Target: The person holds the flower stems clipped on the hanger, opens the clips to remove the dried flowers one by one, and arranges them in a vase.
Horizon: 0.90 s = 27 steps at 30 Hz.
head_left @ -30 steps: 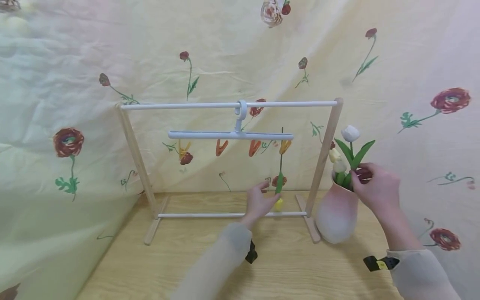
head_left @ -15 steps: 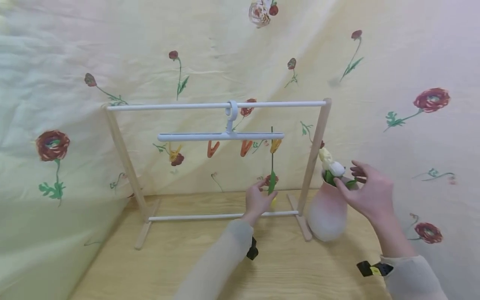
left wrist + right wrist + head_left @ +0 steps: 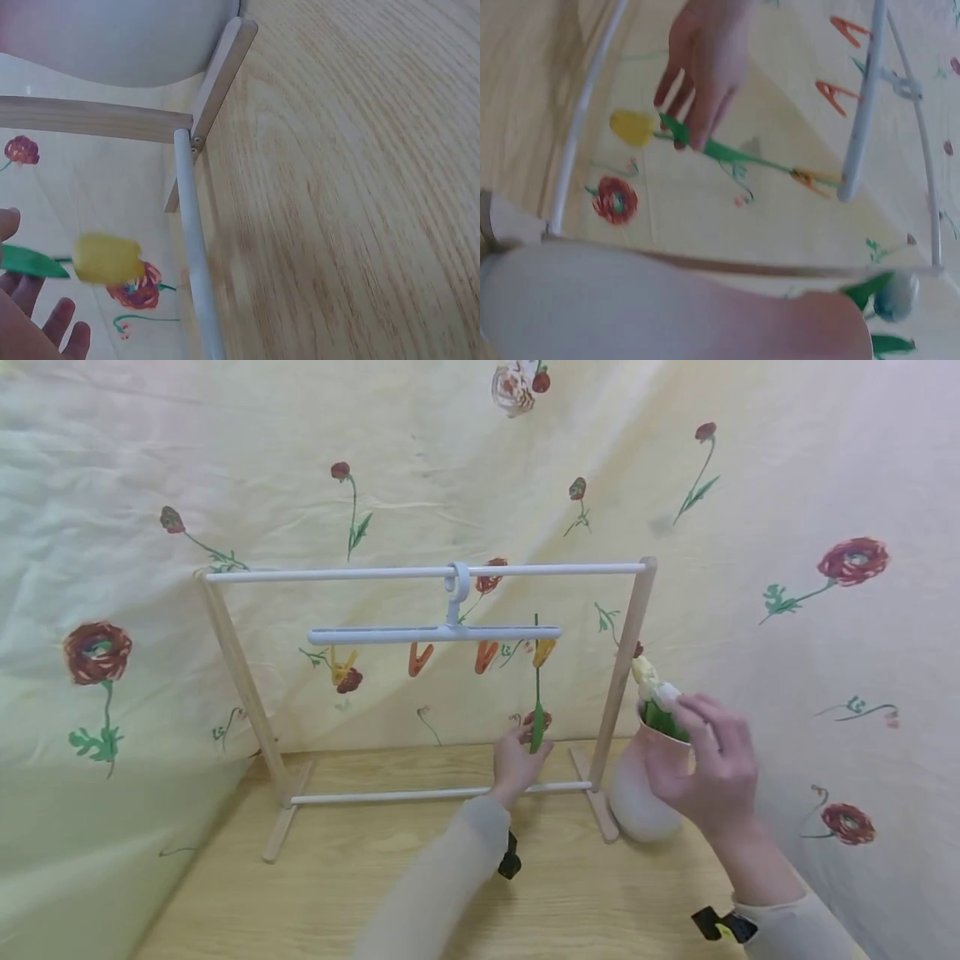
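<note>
A yellow tulip (image 3: 632, 127) hangs head down, its stem held by the yellow clip (image 3: 543, 652) at the hanger's right end. My left hand (image 3: 517, 764) pinches it at the green leaf (image 3: 537, 728); the left wrist view shows the other fingers spread. In the head view the bloom is hidden by that hand. My right hand (image 3: 708, 768), blurred, is beside the pink-and-white vase (image 3: 637, 793) with its fingers loosely bent and nothing seen in them. A white tulip (image 3: 667, 696) and a pale yellow tulip (image 3: 643, 672) stand in the vase.
The white hanger (image 3: 390, 636) hangs from the top bar of a wooden-legged rack (image 3: 232, 668). Two orange clips (image 3: 486, 657) and another yellow clip (image 3: 341, 668) are on it. A flowered cloth (image 3: 420, 527) rises behind the wooden table (image 3: 315, 893).
The right hand lowered the white tulip into the vase and let go of it, then shifted left in front of the vase. The left hand stays at the yellow tulip. The head view panned right.
</note>
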Motion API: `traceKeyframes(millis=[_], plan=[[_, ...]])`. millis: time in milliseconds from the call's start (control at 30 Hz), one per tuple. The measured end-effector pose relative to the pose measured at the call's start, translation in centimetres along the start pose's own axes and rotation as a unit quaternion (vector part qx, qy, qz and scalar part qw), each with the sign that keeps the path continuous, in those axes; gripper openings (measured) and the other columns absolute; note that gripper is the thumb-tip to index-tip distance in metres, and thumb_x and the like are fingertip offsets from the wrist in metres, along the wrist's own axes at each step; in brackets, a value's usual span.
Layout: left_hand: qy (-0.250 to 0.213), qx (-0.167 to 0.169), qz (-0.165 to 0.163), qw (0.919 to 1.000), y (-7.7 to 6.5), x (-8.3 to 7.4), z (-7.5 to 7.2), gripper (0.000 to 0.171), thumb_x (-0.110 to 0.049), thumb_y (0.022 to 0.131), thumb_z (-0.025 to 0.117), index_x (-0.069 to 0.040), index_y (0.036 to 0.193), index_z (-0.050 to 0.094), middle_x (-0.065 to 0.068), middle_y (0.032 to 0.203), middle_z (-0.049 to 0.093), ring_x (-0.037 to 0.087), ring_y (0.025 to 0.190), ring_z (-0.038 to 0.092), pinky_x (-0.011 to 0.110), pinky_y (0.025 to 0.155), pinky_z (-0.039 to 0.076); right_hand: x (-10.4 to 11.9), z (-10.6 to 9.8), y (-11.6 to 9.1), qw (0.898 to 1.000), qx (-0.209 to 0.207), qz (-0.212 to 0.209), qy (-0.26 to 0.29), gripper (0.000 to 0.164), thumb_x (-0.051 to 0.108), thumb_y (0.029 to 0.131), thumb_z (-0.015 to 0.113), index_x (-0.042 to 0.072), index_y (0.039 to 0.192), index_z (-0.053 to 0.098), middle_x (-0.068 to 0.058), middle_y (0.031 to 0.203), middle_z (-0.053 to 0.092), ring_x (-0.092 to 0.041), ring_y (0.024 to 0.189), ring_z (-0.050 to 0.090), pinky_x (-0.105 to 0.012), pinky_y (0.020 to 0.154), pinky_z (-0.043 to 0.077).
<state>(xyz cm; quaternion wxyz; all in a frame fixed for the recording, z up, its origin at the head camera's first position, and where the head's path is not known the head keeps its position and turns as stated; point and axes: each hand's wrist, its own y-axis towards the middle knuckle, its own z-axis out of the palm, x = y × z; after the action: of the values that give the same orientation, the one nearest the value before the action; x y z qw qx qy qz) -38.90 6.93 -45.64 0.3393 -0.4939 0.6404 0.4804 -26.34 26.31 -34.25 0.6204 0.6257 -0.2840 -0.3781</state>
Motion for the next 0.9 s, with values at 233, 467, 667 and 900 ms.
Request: traceKeyframes(millis=[233,467,667,900], plan=[[-0.009,-0.014,0.010,0.9998,-0.3,-0.5,0.1,0.015,-0.015,0.096,0.079,-0.009,0.110,0.081,0.006,0.102,0.083,0.020,0.093,0.077,0.031,0.087,0.063,0.8,2.0,-1.7,0.991,0.129,0.025,0.009,0.044,0.022,0.083,0.066,-0.006,0.115,0.074,-0.027,0.107,0.072,-0.044,0.094,0.068,-0.018,0.095,0.057],[-0.018,-0.001,0.015,0.9997,-0.3,-1.2,0.3,0.029,-0.021,0.094,0.082,-0.010,0.121,0.078,0.007,0.119,0.081,0.031,0.112,0.074,0.044,0.100,0.060,0.5,3.5,-1.8,0.965,0.241,0.085,-0.061,0.045,0.035,0.087,0.073,0.013,0.126,0.075,-0.011,0.117,0.078,-0.026,0.075,0.074,-0.018,0.041,0.030],[-0.021,-0.002,0.014,0.9997,-0.4,-1.4,0.4,0.024,-0.017,0.098,0.078,-0.007,0.119,0.078,0.009,0.110,0.082,0.022,0.101,0.079,0.037,0.094,0.064,0.4,5.1,-2.3,0.948,0.280,0.146,-0.040,0.041,0.027,0.090,0.076,0.009,0.127,0.073,-0.013,0.119,0.077,-0.025,0.075,0.075,-0.027,0.054,0.055],[-0.043,0.007,0.007,0.9990,-0.9,-1.4,0.3,0.014,-0.015,0.098,0.077,-0.008,0.110,0.080,0.006,0.099,0.082,0.011,0.086,0.075,0.026,0.081,0.064,-0.4,8.0,-2.4,0.945,0.242,0.212,0.057,0.040,0.008,0.087,0.084,-0.009,0.122,0.071,-0.027,0.116,0.076,-0.042,0.097,0.078,-0.051,0.080,0.067]])
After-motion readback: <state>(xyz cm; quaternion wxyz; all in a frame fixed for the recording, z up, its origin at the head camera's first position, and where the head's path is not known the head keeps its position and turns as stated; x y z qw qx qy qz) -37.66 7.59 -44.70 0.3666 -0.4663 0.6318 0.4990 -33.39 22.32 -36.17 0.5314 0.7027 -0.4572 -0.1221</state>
